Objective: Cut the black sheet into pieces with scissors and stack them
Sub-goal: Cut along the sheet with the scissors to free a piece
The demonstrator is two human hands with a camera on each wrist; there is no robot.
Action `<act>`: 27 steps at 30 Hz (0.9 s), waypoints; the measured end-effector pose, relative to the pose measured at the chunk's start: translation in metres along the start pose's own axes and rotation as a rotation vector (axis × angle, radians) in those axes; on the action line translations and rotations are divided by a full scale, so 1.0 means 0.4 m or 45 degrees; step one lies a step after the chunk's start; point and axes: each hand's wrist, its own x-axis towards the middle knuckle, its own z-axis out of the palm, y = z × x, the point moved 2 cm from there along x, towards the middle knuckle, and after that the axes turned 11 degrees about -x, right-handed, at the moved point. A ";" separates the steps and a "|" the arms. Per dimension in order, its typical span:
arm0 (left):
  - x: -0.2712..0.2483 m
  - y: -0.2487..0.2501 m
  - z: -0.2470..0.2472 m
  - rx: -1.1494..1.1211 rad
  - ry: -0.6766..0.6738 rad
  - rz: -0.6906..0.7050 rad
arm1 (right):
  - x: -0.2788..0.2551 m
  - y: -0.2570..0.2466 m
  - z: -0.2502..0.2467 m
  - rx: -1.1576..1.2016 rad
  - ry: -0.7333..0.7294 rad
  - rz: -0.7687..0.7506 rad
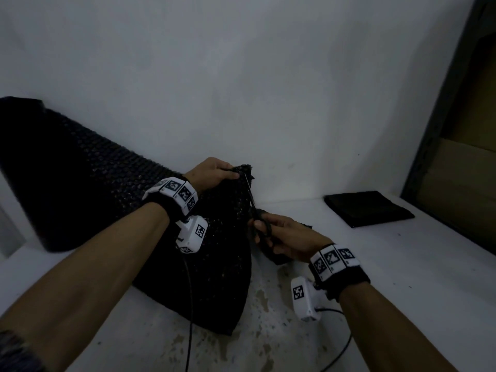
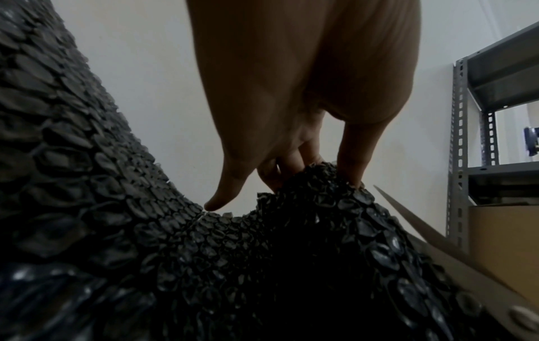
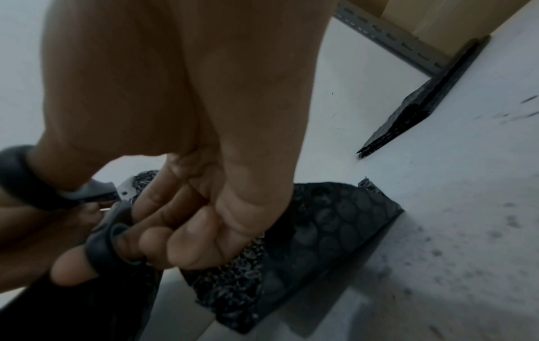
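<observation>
Pinching black sheet (image 1: 214, 237) in left hand (image 1: 212, 171), right hand (image 1: 284, 238) grips scissors (image 1: 255, 208).

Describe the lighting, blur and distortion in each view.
Head view: dim, wide-angle bend; the black sheet shows little texture. Left wrist view: brighter, bubbles crisp; the scissors blade is soft. Right wrist view: the right hand is close and blurred, edges smeared.

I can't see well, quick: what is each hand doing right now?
Left hand: pinching the top edge of the black sheet.
Right hand: fingers through the scissors handles, holding them.
</observation>
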 end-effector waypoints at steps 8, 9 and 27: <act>-0.017 0.012 0.020 -0.059 -0.031 0.003 | 0.006 0.001 0.015 -0.029 0.026 -0.045; -0.016 0.009 0.021 -0.048 -0.028 0.003 | 0.006 0.004 0.016 -0.039 0.026 -0.059; -0.016 -0.005 0.033 -0.072 -0.134 -0.018 | 0.007 -0.014 0.008 -0.046 0.065 -0.036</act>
